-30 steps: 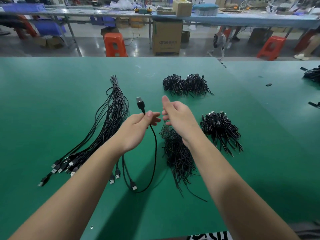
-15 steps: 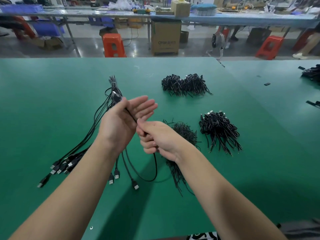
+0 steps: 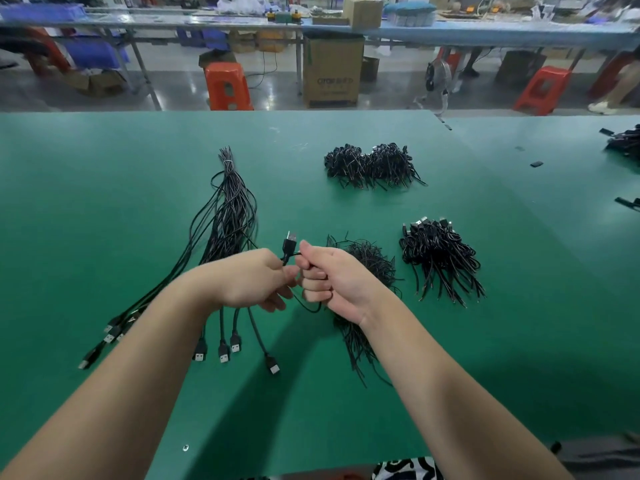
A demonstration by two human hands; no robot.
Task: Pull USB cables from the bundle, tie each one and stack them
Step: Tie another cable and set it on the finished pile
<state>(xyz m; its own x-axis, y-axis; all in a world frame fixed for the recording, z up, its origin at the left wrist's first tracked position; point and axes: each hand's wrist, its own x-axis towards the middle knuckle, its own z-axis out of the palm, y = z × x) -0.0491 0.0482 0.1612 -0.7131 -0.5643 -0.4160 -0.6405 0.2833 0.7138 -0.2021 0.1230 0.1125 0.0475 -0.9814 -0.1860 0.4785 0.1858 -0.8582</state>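
Here both hands, left hand (image 3: pixel 254 280) and right hand (image 3: pixel 332 278), pinch one USB cable (image 3: pixel 289 245) (mid-table), bare green table (image 3: pixel 104 202) leftward.

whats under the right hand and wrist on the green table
A heap of thin black ties lies under the right hand, spilling out beyond the knuckles and below the wrist. Its middle is covered by hand and forearm, so what lies there cannot be seen.

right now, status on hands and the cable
Left hand and right hand both grip one USB cable, plug up. Loose bundle left, tied stack right. Nothing in the way.
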